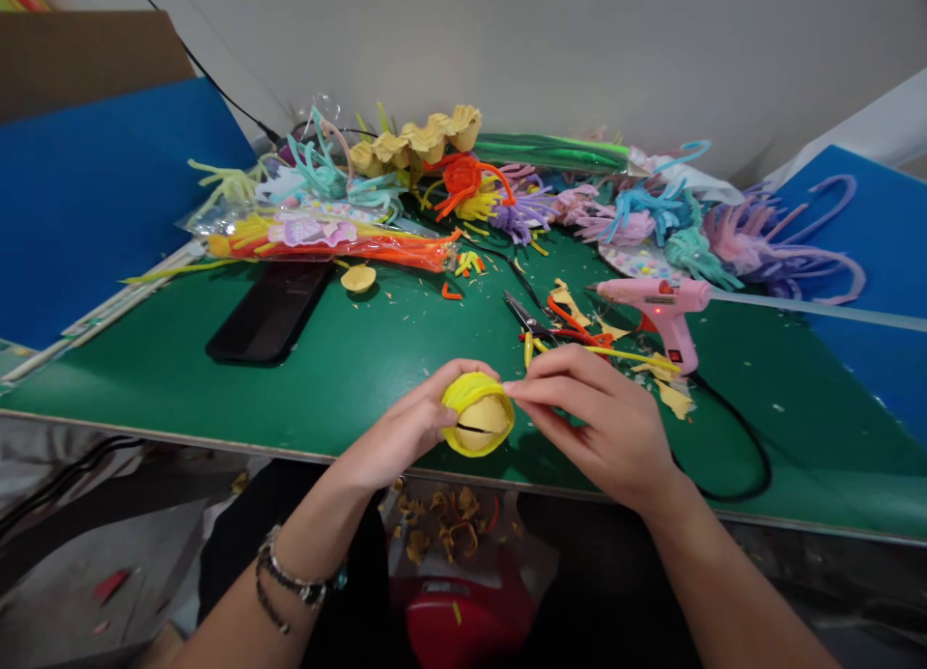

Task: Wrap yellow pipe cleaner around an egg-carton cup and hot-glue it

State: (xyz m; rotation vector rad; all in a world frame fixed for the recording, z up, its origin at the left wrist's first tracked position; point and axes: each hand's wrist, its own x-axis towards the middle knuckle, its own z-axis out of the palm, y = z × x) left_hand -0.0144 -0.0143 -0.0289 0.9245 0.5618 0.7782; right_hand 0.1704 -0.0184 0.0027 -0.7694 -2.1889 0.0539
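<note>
My left hand (412, 420) is closed around a small tan egg-carton cup (484, 420), whose outside is wrapped in fuzzy yellow pipe cleaner (463, 389). A dark slit shows across the cup's tan face. My right hand (590, 408) pinches at the right side of the cup's rim, thumb and index finger together on the yellow pipe cleaner; what lies between the fingertips is mostly hidden. Behind the right hand, a yellow strand stretches toward the pink glue gun (662, 307). Scissors (532, 321) lie just beyond the fingers among red-orange pipe cleaner pieces.
A black phone (271, 312) and a cut tan cup (358, 279) lie on the green table (406, 341). Behind are bagged orange pipe cleaners (362, 249), an egg-carton strip (427, 138) and pastel bundles (644, 215). Blue boards (108, 186) flank the table. Scraps fill a bin (463, 601) below.
</note>
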